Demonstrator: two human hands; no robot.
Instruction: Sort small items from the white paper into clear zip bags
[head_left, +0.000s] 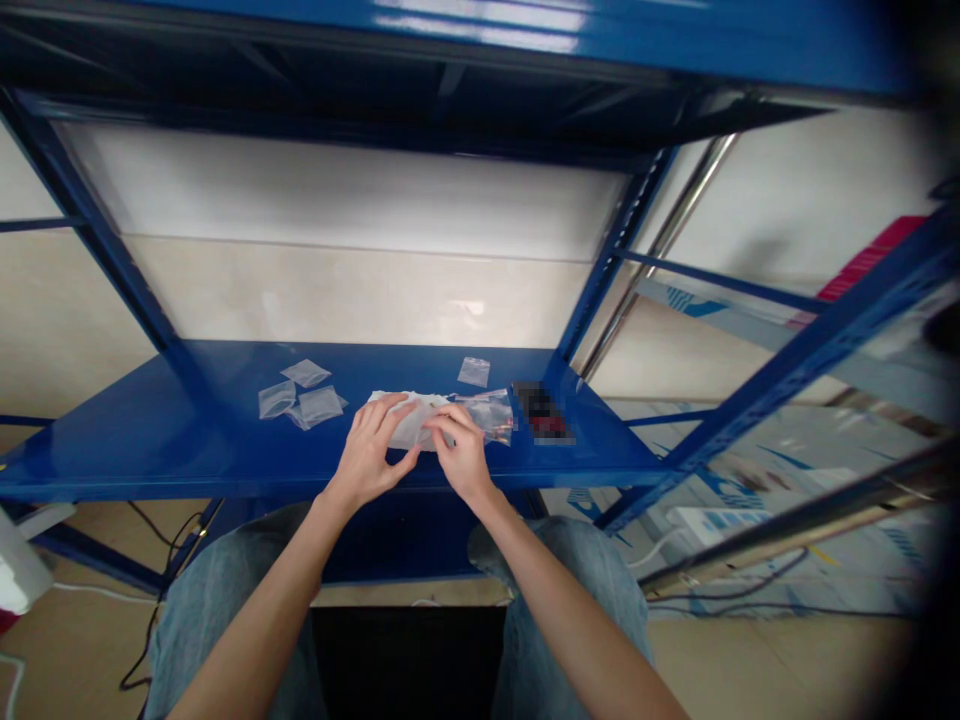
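Observation:
Both hands meet over a white sheet (pixel 405 425) that lies near the front edge of the blue shelf. My left hand (pixel 369 452) curves over its left part, thumb and fingers apart, with a small clear piece near the fingertips. The fingers of my right hand (pixel 459 450) are pinched together at the sheet's right part; what they hold is too small to make out. Just right of the sheet lies a larger clear bag (pixel 491 412) with small contents. Behind it is a small clear bag (pixel 474 371).
Several small clear bags (pixel 319 404) lie on the left of the blue shelf (pixel 210 440). A blurred-out dark and red object (pixel 543 412) sits at the right. Blue uprights flank the shelf, and an upper shelf (pixel 480 40) hangs overhead.

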